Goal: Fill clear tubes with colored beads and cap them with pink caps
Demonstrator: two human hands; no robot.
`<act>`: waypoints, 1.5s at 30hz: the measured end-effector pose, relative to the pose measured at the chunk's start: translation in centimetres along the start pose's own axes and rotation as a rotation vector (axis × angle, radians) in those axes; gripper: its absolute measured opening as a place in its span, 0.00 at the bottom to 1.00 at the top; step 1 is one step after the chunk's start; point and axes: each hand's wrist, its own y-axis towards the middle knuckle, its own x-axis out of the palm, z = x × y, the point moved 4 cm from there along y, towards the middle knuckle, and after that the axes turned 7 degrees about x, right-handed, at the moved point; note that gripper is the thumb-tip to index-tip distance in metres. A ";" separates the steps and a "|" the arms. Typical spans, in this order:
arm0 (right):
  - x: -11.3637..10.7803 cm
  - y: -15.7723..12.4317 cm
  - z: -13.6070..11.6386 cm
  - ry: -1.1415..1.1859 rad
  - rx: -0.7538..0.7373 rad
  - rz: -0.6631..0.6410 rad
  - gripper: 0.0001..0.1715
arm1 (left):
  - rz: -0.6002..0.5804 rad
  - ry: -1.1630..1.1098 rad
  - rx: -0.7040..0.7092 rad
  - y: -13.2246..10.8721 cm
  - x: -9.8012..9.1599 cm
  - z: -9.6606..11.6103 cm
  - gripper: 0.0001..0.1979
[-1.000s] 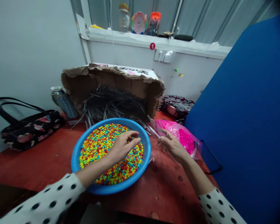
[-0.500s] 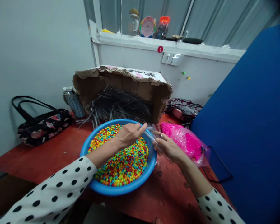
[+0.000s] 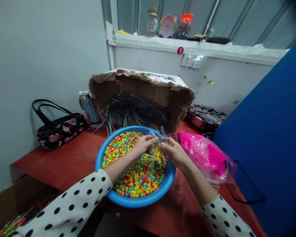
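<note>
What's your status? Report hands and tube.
Left hand, right hand both pinch tube. Above beads in basin. Nothing blocking.

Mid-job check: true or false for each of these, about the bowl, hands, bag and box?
1. The blue bowl holds mixed-colour beads. True.
2. The left hand and right hand meet over the bowl. True.
3. The pink bag lies left of the bowl. False: the pink bag lies to its right.
4. The cardboard box is empty. False: the cardboard box holds thin sticks.
5. The right hand holds a clear tube. True.
</note>
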 end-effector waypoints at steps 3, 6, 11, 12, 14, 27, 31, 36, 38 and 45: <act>0.9 0.3 0.3 -0.090 -0.052 -0.003 0.24 | 0.018 -0.123 -0.043 -0.1 0.2 -0.3 0.21; 1.2 0.5 0.5 -0.103 -0.049 0.044 0.24 | 0.072 -0.162 -0.089 0.0 0.0 -0.7 0.20; 0.9 0.9 0.6 -0.083 -0.033 0.103 0.21 | 0.189 -0.147 -0.001 0.1 -1.0 -0.5 0.16; 0.7 1.1 0.5 -0.064 -0.036 0.125 0.20 | 0.221 -0.109 0.041 0.1 -1.3 -0.2 0.15; 0.1 1.3 0.4 -0.044 -0.039 0.169 0.18 | 0.270 0.114 0.207 -0.1 -1.9 1.1 0.13; -0.4 0.6 -0.6 -0.133 0.019 0.112 0.23 | 0.033 0.710 0.422 -0.1 -1.2 1.7 0.11; 0.5 0.4 -0.5 -0.197 0.012 0.018 0.23 | 0.072 -0.026 0.007 0.7 -1.2 0.0 0.18; 1.8 0.4 0.2 -0.319 0.075 -0.161 0.28 | 0.064 -0.337 -0.040 0.5 -0.6 0.0 0.14; 1.0 0.5 -0.4 -0.444 -0.015 -0.053 0.30 | 0.146 -0.401 0.015 0.5 -1.1 0.3 0.10; -0.4 -1.2 -4.2 -1.034 -0.762 0.492 0.29 | 0.096 -0.426 -0.282 0.1 -1.0 -0.5 0.03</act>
